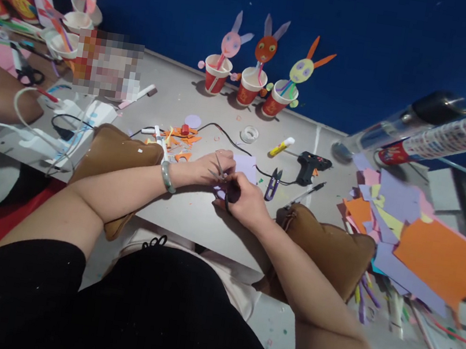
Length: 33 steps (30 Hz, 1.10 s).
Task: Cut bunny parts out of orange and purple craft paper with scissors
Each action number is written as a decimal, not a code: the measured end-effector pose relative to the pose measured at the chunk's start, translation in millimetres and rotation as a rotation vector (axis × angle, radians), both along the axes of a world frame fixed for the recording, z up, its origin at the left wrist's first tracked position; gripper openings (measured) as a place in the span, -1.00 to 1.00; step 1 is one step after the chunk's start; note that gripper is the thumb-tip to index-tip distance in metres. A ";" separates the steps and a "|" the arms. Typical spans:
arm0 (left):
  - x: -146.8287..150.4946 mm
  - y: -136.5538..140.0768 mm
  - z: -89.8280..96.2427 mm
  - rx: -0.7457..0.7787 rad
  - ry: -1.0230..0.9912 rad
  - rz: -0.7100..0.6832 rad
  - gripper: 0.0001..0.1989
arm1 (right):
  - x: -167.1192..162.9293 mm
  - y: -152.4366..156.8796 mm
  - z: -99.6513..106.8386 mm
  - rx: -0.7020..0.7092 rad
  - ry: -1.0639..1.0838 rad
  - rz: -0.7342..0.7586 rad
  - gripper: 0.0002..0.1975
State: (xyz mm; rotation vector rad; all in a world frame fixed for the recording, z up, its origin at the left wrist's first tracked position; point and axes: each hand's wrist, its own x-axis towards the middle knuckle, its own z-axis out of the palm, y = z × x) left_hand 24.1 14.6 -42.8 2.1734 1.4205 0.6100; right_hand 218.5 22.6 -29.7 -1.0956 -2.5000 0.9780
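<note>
My right hand point(250, 201) is closed around the dark handles of a pair of scissors point(217, 167), whose metal blades point up and left over my left hand. My left hand point(215, 167) has its fingers bent in a pinch beside the blades. A small piece of purple paper point(220, 193) shows just below the fingers and seems to be in their grip; part of it is hidden. Behind both hands, a larger purple paper sheet point(248, 166) lies on the table. Purple-handled thread snips point(273, 184) lie right of my right hand.
Orange paper scraps point(183, 142), a tape roll point(249, 134), a glue stick point(281, 147) and a black glue gun point(311, 167) lie around. Three paper cups point(252, 87) with rabbit faces stand behind. Brown cushions point(116, 160) flank me; coloured paper point(435, 257) piles right. Another person's arm point(8, 82) is left.
</note>
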 end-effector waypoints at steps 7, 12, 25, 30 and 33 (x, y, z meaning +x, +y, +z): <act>-3.2 6.7 -10.2 -0.079 0.038 0.004 -0.93 | 1.7 0.9 -2.6 0.034 -0.021 0.054 -0.79; -7.2 7.4 -13.2 -0.078 -0.011 -0.031 -0.89 | 2.0 4.5 -5.2 -0.045 0.062 0.046 -0.79; -7.3 6.9 -11.9 -0.049 -0.083 -0.028 -0.89 | 5.4 11.0 4.9 -0.083 -0.025 0.018 -0.75; -9.3 4.5 -3.0 -0.054 -0.043 -0.096 -0.90 | 7.6 10.7 1.5 -0.113 0.065 0.019 -0.79; -8.1 4.3 -1.3 -0.013 -0.019 -0.106 -0.91 | 9.5 13.1 -1.8 -0.130 0.141 0.001 -0.75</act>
